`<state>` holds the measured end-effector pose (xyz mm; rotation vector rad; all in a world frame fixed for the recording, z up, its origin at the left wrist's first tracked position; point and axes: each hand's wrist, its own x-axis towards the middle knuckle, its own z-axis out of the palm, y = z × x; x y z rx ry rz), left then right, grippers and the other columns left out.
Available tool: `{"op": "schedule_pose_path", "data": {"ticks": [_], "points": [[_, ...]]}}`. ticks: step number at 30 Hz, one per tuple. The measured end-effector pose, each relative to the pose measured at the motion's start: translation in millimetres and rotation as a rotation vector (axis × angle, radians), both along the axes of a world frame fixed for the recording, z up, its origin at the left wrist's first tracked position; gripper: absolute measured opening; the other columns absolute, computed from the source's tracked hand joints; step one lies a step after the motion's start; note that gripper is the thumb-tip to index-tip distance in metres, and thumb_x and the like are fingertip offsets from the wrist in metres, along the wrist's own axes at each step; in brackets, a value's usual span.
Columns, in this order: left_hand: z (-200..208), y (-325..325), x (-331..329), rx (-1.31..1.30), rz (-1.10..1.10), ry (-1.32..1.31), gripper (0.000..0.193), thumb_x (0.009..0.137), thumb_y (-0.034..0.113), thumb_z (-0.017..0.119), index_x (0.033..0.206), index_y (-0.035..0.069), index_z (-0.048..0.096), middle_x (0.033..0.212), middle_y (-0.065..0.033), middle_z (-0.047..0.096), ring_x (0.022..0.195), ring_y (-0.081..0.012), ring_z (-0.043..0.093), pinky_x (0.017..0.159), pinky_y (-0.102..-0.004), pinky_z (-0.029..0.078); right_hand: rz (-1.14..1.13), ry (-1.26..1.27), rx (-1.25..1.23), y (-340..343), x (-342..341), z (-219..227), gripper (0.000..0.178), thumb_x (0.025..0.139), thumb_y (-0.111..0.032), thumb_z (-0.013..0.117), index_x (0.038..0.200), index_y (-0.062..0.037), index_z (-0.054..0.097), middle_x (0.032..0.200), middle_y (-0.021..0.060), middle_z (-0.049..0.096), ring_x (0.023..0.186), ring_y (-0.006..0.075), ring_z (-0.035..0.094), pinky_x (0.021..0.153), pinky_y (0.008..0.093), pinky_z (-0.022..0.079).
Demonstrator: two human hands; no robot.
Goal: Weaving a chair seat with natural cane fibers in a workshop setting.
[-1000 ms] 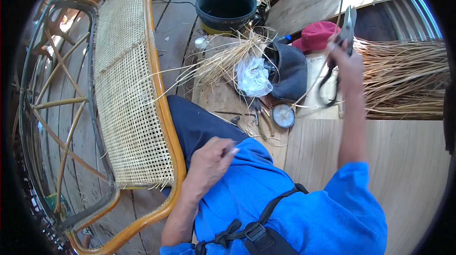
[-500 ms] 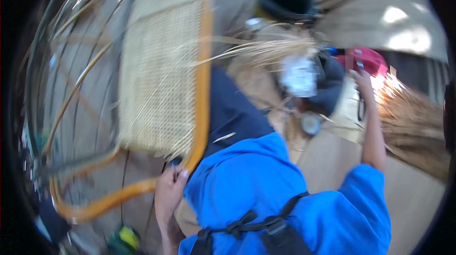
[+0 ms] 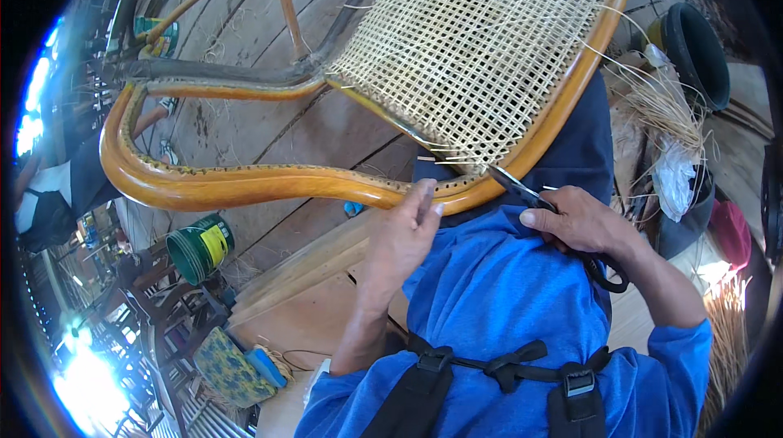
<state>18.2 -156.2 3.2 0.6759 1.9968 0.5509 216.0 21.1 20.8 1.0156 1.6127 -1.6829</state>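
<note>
A curved wooden chair frame (image 3: 269,185) with a woven cane panel (image 3: 481,38) rests across my lap. Small holes run along the frame's inner edge. My right hand (image 3: 575,222) grips scissors (image 3: 522,187) with dark handles, the blade tips touching the panel's lower corner by the wooden rim. Short loose cane ends (image 3: 457,152) stick out beside the tips. My left hand (image 3: 400,242) is at the frame's lower rail, fingers extended and thumb apart, holding nothing that I can see.
Long loose cane strands (image 3: 673,116) and a crumpled clear plastic bag (image 3: 675,181) lie to the right, below a dark bucket (image 3: 697,55). A green bucket (image 3: 200,246) stands on the plank floor at left. A fibre bundle (image 3: 724,348) is at the lower right.
My right hand has come from the far right to the panel's corner with the scissors. My left hand has opened off the frame. The view has swung left, and the chair appears farther right.
</note>
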Motion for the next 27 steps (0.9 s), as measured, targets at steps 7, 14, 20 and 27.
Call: {"op": "schedule_pose_path", "data": {"ticks": [7,14,20,27], "points": [[5.3,13.2,-11.4,-0.129,0.054,-0.172,0.043,0.091,0.019,0.058,0.13,0.003,0.052,0.103,-0.0218,0.068,0.087,-0.0293,0.07,0.078,-0.0395,0.054,0.233,-0.093,-0.119,5.3,-39.1,-21.1,0.067,0.093,-0.057,0.048,0.072,0.0049,0.059,0.06,0.0137,0.059,0.053,0.024,0.062,0.058,0.038,0.051],[5.1,51.2,-27.2,0.058,-0.441,0.507,0.019,0.089,0.016,0.055,0.104,0.006,0.058,0.078,-0.0145,0.065,0.072,-0.0373,0.066,0.065,-0.0478,0.053,0.279,-0.022,0.03,0.8,-47.7,-32.7,0.068,0.094,-0.056,0.045,0.088,0.0094,0.064,0.077,0.027,0.065,0.081,0.0427,0.066,0.076,0.0476,0.052],[-15.8,73.5,-35.4,-0.216,-0.656,0.386,0.02,0.09,0.022,0.056,0.091,0.003,0.062,0.084,-0.0181,0.065,0.077,-0.0377,0.065,0.068,-0.0491,0.051,0.298,-0.115,-0.092,7.5,-50.0,-37.8,0.067,0.094,-0.056,0.044,0.094,0.0072,0.065,0.085,0.0293,0.066,0.089,0.0446,0.065,0.081,0.0489,0.051],[-14.6,82.5,-34.0,-0.269,-0.627,0.386,0.022,0.088,0.024,0.058,0.086,0.003,0.064,0.077,-0.0191,0.067,0.074,-0.0386,0.066,0.069,-0.0512,0.05,0.267,-0.022,-0.063,5.6,-55.2,-38.6,0.063,0.095,-0.054,0.044,0.094,0.0046,0.067,0.084,0.0288,0.066,0.09,0.043,0.065,0.083,0.0491,0.05]]}}
